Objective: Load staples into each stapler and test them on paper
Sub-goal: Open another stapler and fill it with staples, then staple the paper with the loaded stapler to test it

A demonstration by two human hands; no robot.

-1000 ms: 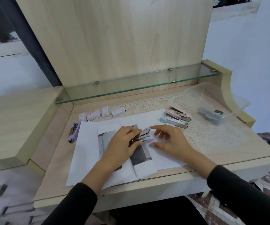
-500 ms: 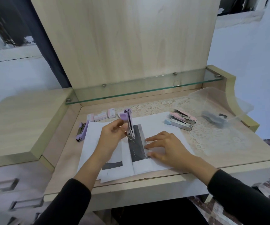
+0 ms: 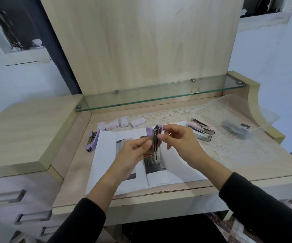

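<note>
While both hands meet on the lilac stapler, it stands upright in the air above the paper.
The left hand grips its lower body, fingers curled round it, likely to steady it; the right hand pinches the lilac top end with thumb and forefinger, probably to work the arm open or shut. Staple boxes sit on the far side, within reach for loading. A spare lilac stapler lies at the left, and the pink and blue staplers lie at the right, apparently set apart in groups.
</note>
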